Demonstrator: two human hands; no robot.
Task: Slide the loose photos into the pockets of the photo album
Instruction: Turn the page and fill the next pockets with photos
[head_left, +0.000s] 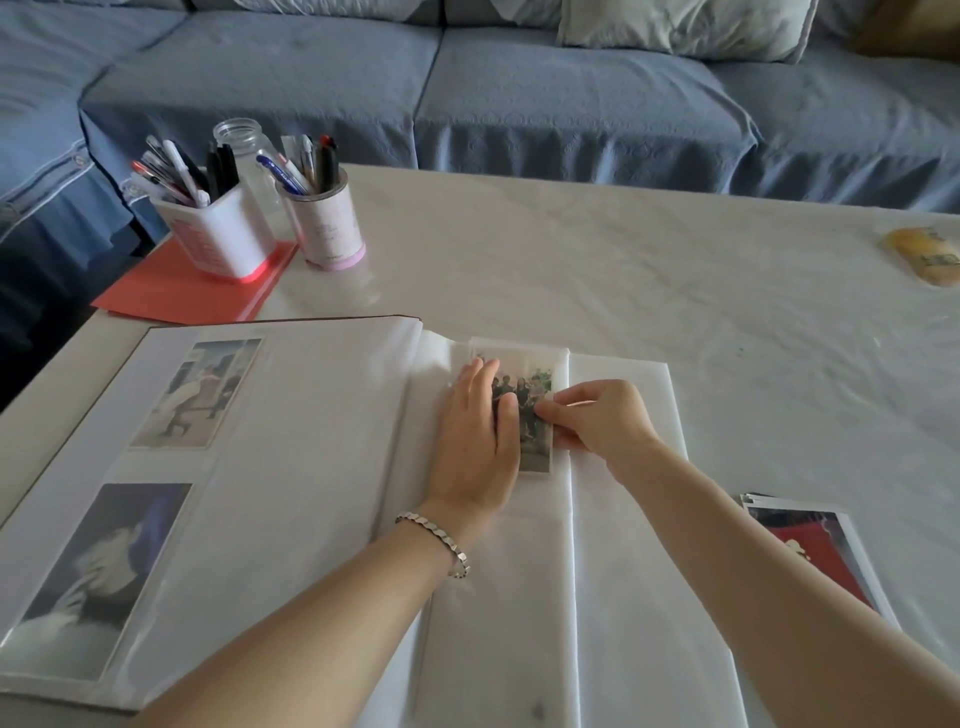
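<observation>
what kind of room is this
Probably a home living room: a blue quilted fabric sofa with a pale cushion stands behind the white cloth-covered table.

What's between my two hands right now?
Head view: a loose photo lies between them; the left hand rests flat on its left side, the right hand pinches its right edge.

The pale tabletop (623, 260) carries an open photo album (311, 441), loose photos (821, 535) (stacked at right), a red folder (171, 296), a pen cup (332, 228).
</observation>
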